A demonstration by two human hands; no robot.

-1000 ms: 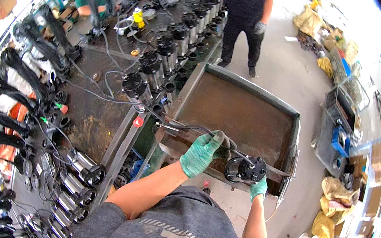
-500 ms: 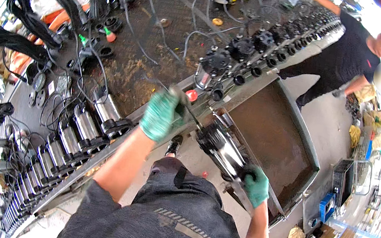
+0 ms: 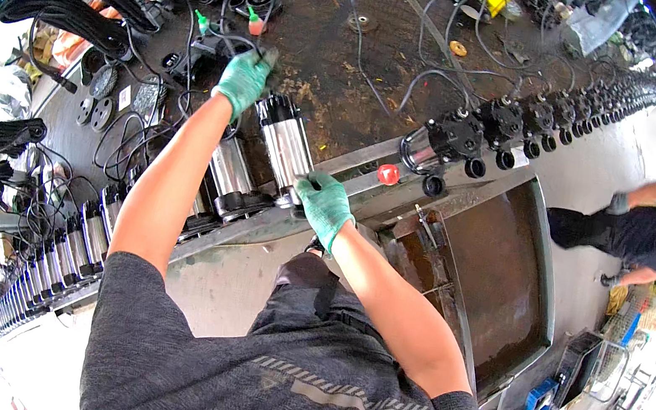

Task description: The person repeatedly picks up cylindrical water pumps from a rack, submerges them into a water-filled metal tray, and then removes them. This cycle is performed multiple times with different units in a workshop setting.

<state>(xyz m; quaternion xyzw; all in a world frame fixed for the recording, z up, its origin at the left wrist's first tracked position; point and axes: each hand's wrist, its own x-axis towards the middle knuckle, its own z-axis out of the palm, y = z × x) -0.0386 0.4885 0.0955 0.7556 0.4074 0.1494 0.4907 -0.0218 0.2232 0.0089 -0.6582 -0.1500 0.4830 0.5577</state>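
Observation:
A steel-and-black cylindrical pump motor [image 3: 284,143] rests at the front edge of the workbench, its ribbed black top pointing away from me. My right hand [image 3: 326,209], in a green glove, grips its near end with the thumb against the base. Beyond the motor's top, my gloved left hand [image 3: 243,84] has its fingers curled at a black cable [image 3: 238,40]; the fingertips are slightly smeared. Just left of this motor stands another steel pump motor [image 3: 230,167], partly behind my left forearm.
Several similar motors [image 3: 68,251] line the bench edge to the left. Black pump housings [image 3: 450,134] form a row to the right, with a red cap [image 3: 388,174] nearby. Below them sits a brown-bottomed metal trough [image 3: 499,281]. Cable bundles [image 3: 67,22] lie far left. Another person [image 3: 639,226] is at right.
The pump motor has moved from over the trough's side, left onto the bench edge. Both my hands went left with it, and my view has shifted. The other person appears lower at the right.

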